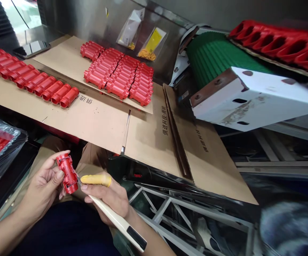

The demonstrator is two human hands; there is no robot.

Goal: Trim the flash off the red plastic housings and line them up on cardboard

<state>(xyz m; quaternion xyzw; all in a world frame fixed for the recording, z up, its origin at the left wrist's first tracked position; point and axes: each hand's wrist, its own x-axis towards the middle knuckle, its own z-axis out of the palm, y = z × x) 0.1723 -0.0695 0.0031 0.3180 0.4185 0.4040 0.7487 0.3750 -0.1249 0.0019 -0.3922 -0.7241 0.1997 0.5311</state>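
Above my lap, my left hand [45, 183] grips a red ribbed plastic cylinder [67, 173] between thumb and fingers, holding it nearly upright. A yellow cover sits on one finger of my right hand [107, 193], which is closed around a white-handled tool [116, 220] with a black end. The tool's tip meets the lower right side of the cylinder; its exact shape is hard to make out. On the cardboard ahead lie a row of red cylinders [47, 87] and a block of several red parts [119, 74].
Cardboard sheets [151, 142] cover the bench. A phone [32, 49] lies at the back left, with two small bags [154, 41] farther back. A green conveyor belt [220, 57] with a white metal end is at the right. A plastic-lined box [17, 140] of red parts stands at the left.
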